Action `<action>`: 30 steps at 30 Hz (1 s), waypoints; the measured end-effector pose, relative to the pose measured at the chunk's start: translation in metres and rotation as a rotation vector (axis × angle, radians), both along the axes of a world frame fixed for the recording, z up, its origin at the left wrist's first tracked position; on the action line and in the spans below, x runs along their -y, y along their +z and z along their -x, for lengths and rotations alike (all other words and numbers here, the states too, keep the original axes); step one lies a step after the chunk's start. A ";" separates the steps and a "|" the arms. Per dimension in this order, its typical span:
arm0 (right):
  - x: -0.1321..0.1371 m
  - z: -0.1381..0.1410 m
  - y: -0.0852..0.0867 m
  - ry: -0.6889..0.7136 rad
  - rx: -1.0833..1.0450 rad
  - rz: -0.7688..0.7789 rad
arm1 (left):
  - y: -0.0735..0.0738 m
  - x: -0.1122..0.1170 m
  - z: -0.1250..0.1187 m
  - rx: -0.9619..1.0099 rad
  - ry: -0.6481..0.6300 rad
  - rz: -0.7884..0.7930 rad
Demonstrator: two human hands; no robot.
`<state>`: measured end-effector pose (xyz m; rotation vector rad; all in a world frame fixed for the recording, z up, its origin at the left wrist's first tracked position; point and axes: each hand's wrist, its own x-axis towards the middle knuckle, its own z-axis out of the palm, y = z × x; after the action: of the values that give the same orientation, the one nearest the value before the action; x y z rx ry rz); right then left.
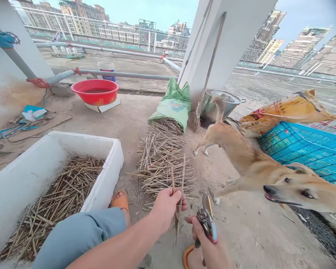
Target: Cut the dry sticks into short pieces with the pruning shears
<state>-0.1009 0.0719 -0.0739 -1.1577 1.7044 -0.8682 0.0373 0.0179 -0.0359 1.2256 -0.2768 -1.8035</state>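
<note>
My left hand [165, 209] is closed around a few thin dry stems [177, 216], which stick out above and below my fist. My right hand [206, 246] grips a pair of metal pruning shears [206, 220] just to the right of those stems, with the blades pointing up. Ahead of my hands lies a loose pile of short cut sticks [162, 160] on the concrete floor. To the left, more sticks fill a white foam box [81, 140]. A tan dog [249, 164] stands close on the right, its head near the frame's edge.
A red basin [95, 93] stands on a white block behind the pile. Beside a pillar are a green sack [175, 108], a steel bowl [218, 104] and a broom [197, 117]. A yellow sack [285, 112] and a blue plastic crate [305, 149] lie right, before a rooftop railing.
</note>
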 end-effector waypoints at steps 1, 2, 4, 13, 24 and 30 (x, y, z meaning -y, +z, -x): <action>-0.010 -0.003 -0.007 0.023 -0.010 0.017 | 0.000 0.001 0.000 0.003 0.035 -0.005; -0.019 -0.007 -0.013 0.039 -0.005 0.026 | 0.001 0.002 -0.001 0.003 0.060 -0.010; -0.030 -0.016 -0.021 0.058 0.031 0.028 | 0.002 0.003 -0.001 -0.014 0.078 -0.024; -0.032 -0.025 -0.018 0.023 0.066 0.018 | 0.006 0.003 -0.002 -0.098 0.037 -0.049; -0.039 -0.017 0.005 -0.111 -0.026 -0.042 | 0.007 0.010 -0.011 -0.191 -0.144 -0.008; -0.042 -0.023 0.007 -0.102 0.010 -0.037 | 0.011 0.008 -0.011 -0.346 -0.158 0.053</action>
<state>-0.0778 0.1144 -0.0666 -1.0481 1.7769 -0.8987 0.0482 0.0101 -0.0247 0.8548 -0.2265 -2.0932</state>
